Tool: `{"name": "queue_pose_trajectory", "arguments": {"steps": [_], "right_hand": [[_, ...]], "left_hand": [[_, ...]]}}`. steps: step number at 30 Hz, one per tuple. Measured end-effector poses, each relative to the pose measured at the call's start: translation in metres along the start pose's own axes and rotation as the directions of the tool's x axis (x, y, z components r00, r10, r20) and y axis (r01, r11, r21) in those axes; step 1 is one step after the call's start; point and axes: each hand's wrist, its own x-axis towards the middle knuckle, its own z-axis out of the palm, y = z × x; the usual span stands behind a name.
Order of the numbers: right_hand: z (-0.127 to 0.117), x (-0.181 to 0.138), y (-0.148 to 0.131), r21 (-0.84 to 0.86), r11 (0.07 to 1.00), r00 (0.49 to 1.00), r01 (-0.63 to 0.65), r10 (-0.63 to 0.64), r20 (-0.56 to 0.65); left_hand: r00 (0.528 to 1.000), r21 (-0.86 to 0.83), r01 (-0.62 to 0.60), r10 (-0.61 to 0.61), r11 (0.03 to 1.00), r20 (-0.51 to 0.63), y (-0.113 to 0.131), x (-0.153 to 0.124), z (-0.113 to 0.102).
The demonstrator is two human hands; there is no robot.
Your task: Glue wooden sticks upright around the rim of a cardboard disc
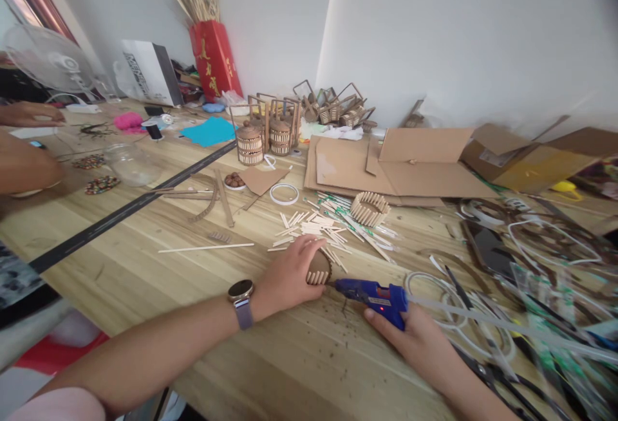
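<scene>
My left hand [293, 271], with a watch [241, 292] on its wrist, curls round a small round cardboard base [319, 265]. Short wooden pegs stand along part of the base's near rim. My right hand [420, 331] is wrapped round a blue hot glue gun [381, 299] with a small red light. Its nozzle points left and lies close to the base's edge; whether it touches I cannot tell. Just beyond the left hand lies a loose pile of short wooden sticks [313, 226]. A ring of upright sticks [369, 209] stands behind the pile.
Flat cardboard sheets [352, 163] lie at the back. Small lidded baskets [250, 143] stand left of them. White cable [483, 337], scissors [499, 376] and a phone [487, 247] crowd the right. Another person's hand [31, 114] rests at the far left, near a glass jar [130, 165].
</scene>
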Motion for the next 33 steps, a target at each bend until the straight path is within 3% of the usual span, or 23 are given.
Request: {"name": "queue_pose_trajectory", "arguments": {"steps": [10, 15, 19, 22, 25, 27, 29, 31, 33], "right_hand": [[0.002, 0.001, -0.001, 0.006, 1.000, 1.000, -0.006, 0.006, -0.006], [-0.003, 0.002, 0.005, 0.045, 0.992, 0.989, -0.117, 0.121, -0.081], [-0.019, -0.004, 0.013, 0.156, 0.936, 0.948, -0.314, 0.300, 0.107], [-0.029, -0.010, 0.016, 0.258, 0.884, 0.907, -0.390, 0.320, 0.274], [-0.035, -0.012, 0.018, 0.210, 0.877, 0.872, -0.432, 0.346, 0.347], [-0.039, -0.009, 0.018, 0.063, 0.920, 0.887, -0.388, 0.353, 0.298], [-0.044, -0.002, 0.015, -0.179, 0.939, 0.937, -0.292, 0.319, 0.145], [-0.047, 0.008, 0.008, -0.401, 0.882, 0.967, -0.247, 0.253, -0.041], [-0.045, 0.020, -0.003, -0.475, 0.849, 0.973, -0.232, 0.195, -0.127]], "left_hand": [[1.000, 0.003, -0.006, 0.006, 1.000, -0.009, 0.001, 0.000, 0.000], [0.999, 0.017, 0.030, -0.030, 0.999, 0.013, 0.002, -0.001, -0.002], [1.000, 0.005, 0.019, -0.019, 1.000, 0.010, 0.002, -0.001, -0.002], [1.000, 0.003, 0.009, -0.009, 1.000, 0.003, 0.001, -0.001, -0.002], [1.000, 0.011, 0.011, -0.011, 1.000, 0.009, 0.000, -0.001, -0.001], [1.000, 0.004, 0.010, -0.010, 1.000, 0.007, 0.000, -0.001, -0.001], [1.000, -0.009, 0.008, -0.008, 1.000, 0.004, 0.000, 0.000, -0.001], [1.000, -0.015, 0.008, -0.008, 1.000, 0.006, 0.000, 0.000, -0.001], [1.000, -0.015, 0.008, -0.008, 1.000, 0.004, 0.000, 0.000, -0.001]]}}
